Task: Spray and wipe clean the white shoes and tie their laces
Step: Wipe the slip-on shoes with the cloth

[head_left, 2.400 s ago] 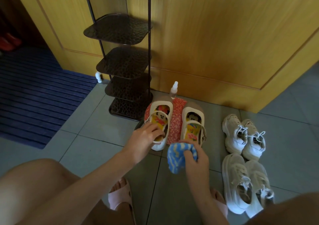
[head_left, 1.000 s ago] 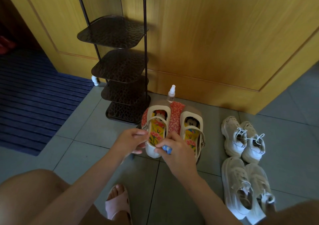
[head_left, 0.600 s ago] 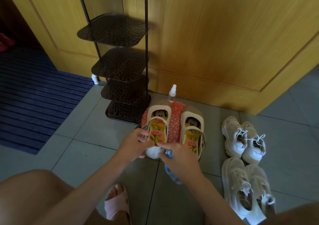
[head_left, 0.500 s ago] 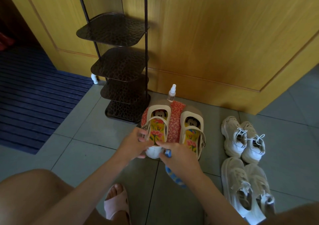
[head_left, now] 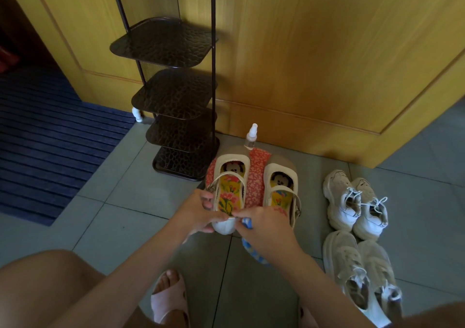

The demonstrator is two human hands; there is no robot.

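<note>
A foot in a pink slipper [head_left: 169,295] stands on the tiled floor [head_left: 118,229] at the near edge, between two forearms that reach forward and converge. The right hand [head_left: 264,227] is curled, knuckles up, bunching a blue cloth [head_left: 247,223] against the heel of a strap shoe [head_left: 230,191]; a loose end of the cloth hangs below the wrist. The left hand [head_left: 198,212] grips the same shoe from its left side, fingers wrapped round the heel wall and thumb on the rim. The two hands nearly meet at the heel.

A second strap shoe [head_left: 280,189] sits just beside the first, to the right; both rest on a red patterned mat [head_left: 256,176]. Right of the arms lie beige sneakers [head_left: 359,272], and beyond them white sneakers [head_left: 354,201] with loose laces, well apart from either hand. A spray bottle [head_left: 251,137] stands upright at the mat's far edge. Left of it stands a dark shelf rack [head_left: 176,101], with a wooden door [head_left: 314,50] behind and a blue rug [head_left: 50,139] far left.
</note>
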